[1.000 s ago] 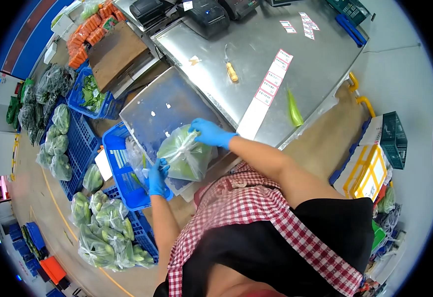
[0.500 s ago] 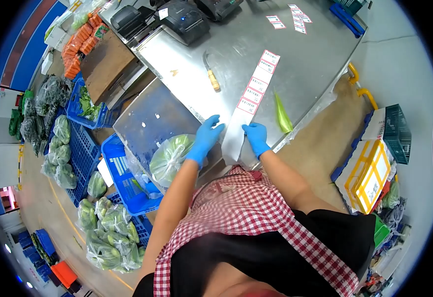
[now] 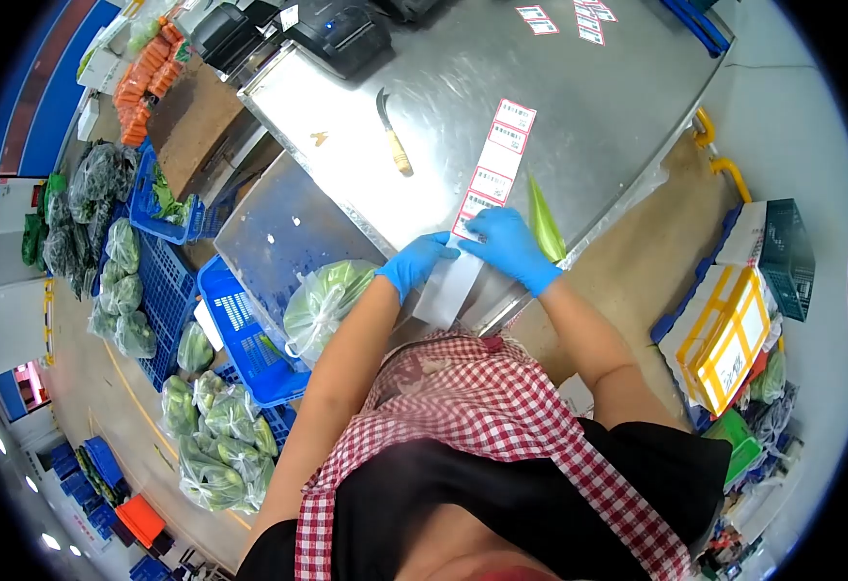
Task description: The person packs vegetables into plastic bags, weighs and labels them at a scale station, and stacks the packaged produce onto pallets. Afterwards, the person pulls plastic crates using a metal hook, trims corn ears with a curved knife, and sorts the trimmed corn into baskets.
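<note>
A strip of red-bordered labels (image 3: 493, 180) lies on the metal table, its blank backing hanging over the near edge. My left hand (image 3: 418, 264), in a blue glove, grips the strip's left side with its fingertips. From the right, my gloved right hand (image 3: 515, 249) reaches over the strip with fingers bent and pinched at the lowest printed label, partly covering it. Just beyond the right hand lies a green leafy piece (image 3: 546, 221). A curved knife with a wooden handle (image 3: 399, 153) rests up and left of the strip.
Black printers (image 3: 337, 37) stand at the table's far left. More labels (image 3: 590, 21) lie at the far side. Left of me are a bagged green vegetable (image 3: 325, 308), a blue crate (image 3: 249, 334) and bagged vegetables (image 3: 215, 441) on the floor. A yellow-taped box (image 3: 729, 339) stands right.
My right hand has moved up and left onto the strip's lowest printed label. My left hand has shifted slightly right, to the strip's edge. The view has shifted a little.
</note>
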The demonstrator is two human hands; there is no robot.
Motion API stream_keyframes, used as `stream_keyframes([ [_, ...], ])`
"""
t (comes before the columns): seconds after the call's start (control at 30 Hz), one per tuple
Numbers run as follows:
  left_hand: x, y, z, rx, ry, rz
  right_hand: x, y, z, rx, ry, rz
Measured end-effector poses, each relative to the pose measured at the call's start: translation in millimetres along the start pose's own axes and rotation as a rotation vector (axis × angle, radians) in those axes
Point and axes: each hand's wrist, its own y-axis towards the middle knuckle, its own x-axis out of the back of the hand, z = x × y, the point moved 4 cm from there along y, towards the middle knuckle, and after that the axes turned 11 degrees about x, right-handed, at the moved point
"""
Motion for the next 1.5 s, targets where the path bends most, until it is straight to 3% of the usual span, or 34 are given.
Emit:
stream_keyframes([
  [0.07, 0, 4, -2, -0.063, 0.111, -0.037, -8, 9, 1, 0.160, -0.168, 0.179],
  [0.27, -2, 8, -1, -0.125, 0.052, -0.016, -39, 11, -15, 0.228, -0.459, 0.425],
  [0.33, -5, 14, 4, -0.109, 0.069, -0.024, -34, 10, -27, 0.144, -0.332, 0.384],
  [0.37, -5, 17, 5, -0.103, 0.078, -0.031, -31, 10, -35, -0.031, -0.261, 0.327],
  [0.4, -6, 13, 4, -0.142, 0.042, -0.070, -26, 4, -47, -0.153, -0.117, 0.072],
  [0.43, -4, 20, 7, -0.148, 0.011, -0.080, -15, 1, -60, -0.404, 0.047, 0.016],
  [0.5, -4, 24, 8, -0.192, 0.066, -0.118, -3, -10, -91, -0.579, 0.219, -0.042],
  [0.53, -4, 22, 6, -0.226, 0.157, -0.149, 9, -5, -86, -0.608, 0.010, -0.065],
  [0.57, -3, 21, 5, -0.305, 0.248, -0.219, 6, -7, -98, -0.562, -0.075, -0.228],
  [0.67, -1, 21, 16, -0.235, 0.298, -0.402, 34, 44, -40, -0.644, -0.066, -0.425],
  [0.77, -12, 8, 29, -0.367, 0.005, -0.574, 8, 110, 31, -0.204, 0.208, -0.527],
  [0.83, -23, 23, 41, -0.522, 0.124, -0.701, -32, 144, 97, 0.214, 0.207, -0.326],
  [0.9, -38, 39, 52, -0.712, 0.356, -0.874, -95, 164, 142, 0.465, 0.329, -0.089],
  [0.93, -45, 57, 63, -0.821, 0.534, -0.996, -133, 168, 154, 0.542, 0.160, -0.063],
  [1.03, -44, 44, 85, -0.876, 0.176, -0.696, -237, 150, 140, 0.606, -0.262, 0.180],
  [1.07, -44, 37, 89, -0.883, 0.085, -0.603, -267, 136, 128, 0.486, -0.339, 0.406],
  [1.13, -45, 25, 96, -0.883, 0.017, -0.505, -299, 98, 113, 0.242, 0.018, 0.676],
  [1.23, -45, 20, 100, -0.889, 0.003, -0.464, -285, 91, 94, -0.037, 0.501, 0.212],
  [1.33, -47, 20, 95, -0.883, 0.024, -0.479, -268, 91, 91, -0.208, 0.552, 0.276],
  [1.43, -43, 19, 93, -0.877, 0.050, -0.487, -254, 68, 141, 0.154, 0.409, 1.020],
  [1.5, -40, 11, 92, -0.890, 0.052, -0.489, -253, 74, 140, 0.013, 0.434, 0.653],
])
